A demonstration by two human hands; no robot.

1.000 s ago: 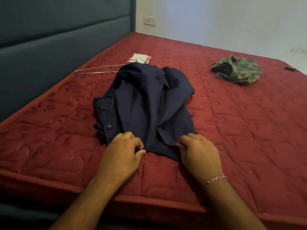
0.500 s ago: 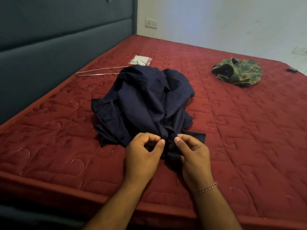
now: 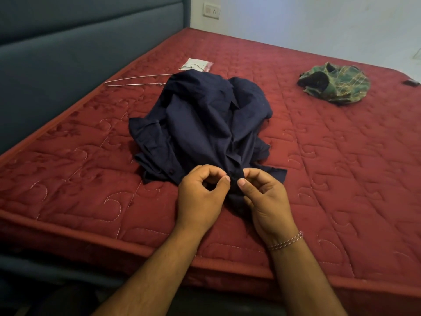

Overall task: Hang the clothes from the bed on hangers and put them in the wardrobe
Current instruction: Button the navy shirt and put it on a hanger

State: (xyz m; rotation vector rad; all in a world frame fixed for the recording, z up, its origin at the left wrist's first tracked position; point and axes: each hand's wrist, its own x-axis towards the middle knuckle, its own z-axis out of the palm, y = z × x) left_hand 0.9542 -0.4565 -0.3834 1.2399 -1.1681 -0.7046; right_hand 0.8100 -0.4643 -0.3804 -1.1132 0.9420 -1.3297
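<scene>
Two hands (image 3: 234, 197) pinch navy shirt (image 3: 205, 124); hanger (image 3: 136, 79) behind.

A red quilted mattress (image 3: 341, 179) is bounded on the left by a padded blue-grey headboard (image 3: 68, 53). A switch plate (image 3: 211, 10) is mounted on the pale wall (image 3: 319, 26) behind it.

The bed (image 3: 341, 179) has a red quilted cloth cover, matt, stitched in pale curls; the navy shirt (image 3: 200, 124) is smooth, matt woven cloth with dark buttons; at two o'clock the green checked shirt (image 3: 335, 83) is soft cloth; at eleven o'clock the hanger (image 3: 136, 79) is thin shiny wire; the headboard (image 3: 68, 53) is matt blue-grey upholstery.
</scene>
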